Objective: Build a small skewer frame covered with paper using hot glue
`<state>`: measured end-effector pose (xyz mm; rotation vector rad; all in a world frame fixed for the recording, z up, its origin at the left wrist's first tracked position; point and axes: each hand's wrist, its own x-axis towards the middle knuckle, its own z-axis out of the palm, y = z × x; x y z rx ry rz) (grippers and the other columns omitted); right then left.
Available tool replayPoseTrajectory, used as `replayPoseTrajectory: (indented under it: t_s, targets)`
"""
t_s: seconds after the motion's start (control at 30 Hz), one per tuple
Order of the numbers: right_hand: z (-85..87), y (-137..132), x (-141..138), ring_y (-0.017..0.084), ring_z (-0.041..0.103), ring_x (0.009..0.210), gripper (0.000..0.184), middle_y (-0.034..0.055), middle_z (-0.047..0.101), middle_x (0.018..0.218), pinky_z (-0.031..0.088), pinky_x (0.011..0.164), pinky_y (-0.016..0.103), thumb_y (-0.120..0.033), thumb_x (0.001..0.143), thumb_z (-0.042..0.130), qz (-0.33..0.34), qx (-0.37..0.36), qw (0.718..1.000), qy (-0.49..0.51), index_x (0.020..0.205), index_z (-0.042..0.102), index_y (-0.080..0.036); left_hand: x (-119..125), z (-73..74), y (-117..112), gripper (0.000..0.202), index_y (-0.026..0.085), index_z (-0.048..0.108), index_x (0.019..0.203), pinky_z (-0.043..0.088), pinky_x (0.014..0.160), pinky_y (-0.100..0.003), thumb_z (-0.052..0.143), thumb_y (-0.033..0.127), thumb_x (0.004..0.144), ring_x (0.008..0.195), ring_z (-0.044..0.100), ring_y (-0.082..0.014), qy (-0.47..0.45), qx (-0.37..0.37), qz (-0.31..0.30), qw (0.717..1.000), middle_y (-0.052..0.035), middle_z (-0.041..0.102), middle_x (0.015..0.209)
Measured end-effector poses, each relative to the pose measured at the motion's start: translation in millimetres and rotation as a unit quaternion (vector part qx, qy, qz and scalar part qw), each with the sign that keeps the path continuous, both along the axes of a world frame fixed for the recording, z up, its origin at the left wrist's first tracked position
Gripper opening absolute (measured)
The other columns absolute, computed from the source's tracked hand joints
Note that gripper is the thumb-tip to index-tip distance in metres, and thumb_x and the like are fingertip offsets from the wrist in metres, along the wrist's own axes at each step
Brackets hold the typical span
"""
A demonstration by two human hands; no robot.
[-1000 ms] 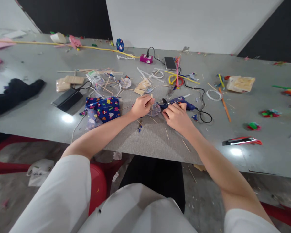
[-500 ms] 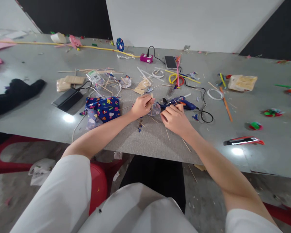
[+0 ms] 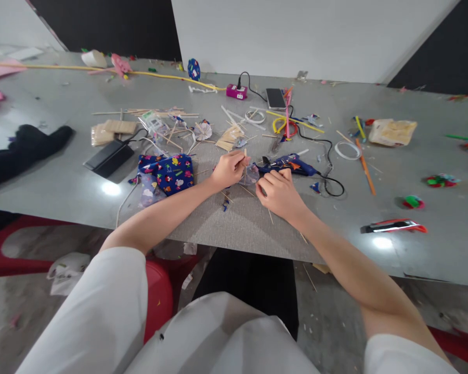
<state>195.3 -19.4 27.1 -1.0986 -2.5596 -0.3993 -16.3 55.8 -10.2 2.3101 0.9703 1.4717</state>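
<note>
My left hand (image 3: pixel 229 170) is closed round a thin wooden stick (image 3: pixel 245 152) that stands nearly upright from its fingers. A pale, see-through-looking round piece (image 3: pixel 251 175) spreads between my hands, close beside that stick. My right hand (image 3: pixel 278 191) is curled shut at the right edge of this piece; what its fingertips pinch is hidden. Just behind the right hand lies a blue hot glue gun (image 3: pixel 296 165) with a black cord. Left of my left hand sits a blue cartoon-print cloth (image 3: pixel 173 174).
Several sticks, paper scraps and a pleated rosette (image 3: pixel 203 131) lie at the back. A phone (image 3: pixel 275 98) and a purple power socket (image 3: pixel 236 92) stand farther off. To the right are a white ring (image 3: pixel 347 150), a paper packet (image 3: pixel 392 132) and a utility knife (image 3: pixel 393 225).
My right hand has shifted slightly left, closer to the pale round piece. The left hand holds the stick in nearly the same place.
</note>
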Motion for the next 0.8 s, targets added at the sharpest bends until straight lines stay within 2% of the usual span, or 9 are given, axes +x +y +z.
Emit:
replayPoseTrajectory:
  t_s: [0.4, 0.8]
  targets:
    - [-8.0, -0.6, -7.1, 0.023, 0.055, 0.084, 0.024, 0.0057, 0.065, 0.077, 0.028, 0.086, 0.040, -0.016, 0.099, 0.053, -0.021, -0.031, 0.998, 0.058, 0.076, 0.061, -0.020, 0.2, 0.7, -0.4, 0.039, 0.019, 0.054, 0.073, 0.040, 0.065, -0.030, 0.045, 0.032, 0.109, 0.067, 0.054, -0.0156, -0.003, -0.006, -0.005, 1.000, -0.0043, 0.060, 0.072]
    - [-8.3, -1.9, -6.4, 0.023, 0.057, 0.085, 0.024, 0.0059, 0.065, 0.077, 0.028, 0.087, 0.041, -0.017, 0.099, 0.053, -0.019, -0.021, 1.000, 0.014, 0.077, 0.060, -0.019, -0.3, -0.7, 0.5, 0.041, 0.019, 0.056, 0.074, 0.040, 0.066, -0.030, 0.044, 0.034, 0.110, 0.068, 0.055, -0.0152, -0.001, -0.012, 0.000, 1.000, -0.0044, 0.061, 0.072]
